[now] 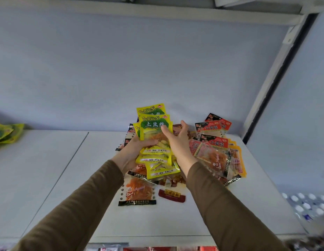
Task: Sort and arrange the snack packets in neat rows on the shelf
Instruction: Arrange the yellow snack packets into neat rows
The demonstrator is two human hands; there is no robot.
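Much of the heap on the white shelf is hidden behind the person's two forearms and the bundle they hold, so I cannot tell how many packets lie underneath. The left hand grips a fanned stack of yellow packets from below, its fingers curled round the lower part of the stack, mostly out of sight behind the wrappers; only the thumb side shows. The right hand is raised against the stack's right edge, fingers straight and slightly spread, the tips touching the front packet. The yellow stack is held upright above the middle of the heap, clear of the shelf.

To the right of the hands lie red-and-black packets, overlapping and tilted, some propped near the back wall. In front of the hands an orange-filled clear packet lies flat on the shelf, with a small dark red packet just beside it.

At the far left edge a few yellow-green bags are cut off by the frame. At the lower right, blurred bottle caps show beyond the shelf's side; the print there is unreadable. Along the bottom edge more packaging on a lower shelf is too cropped to identify.
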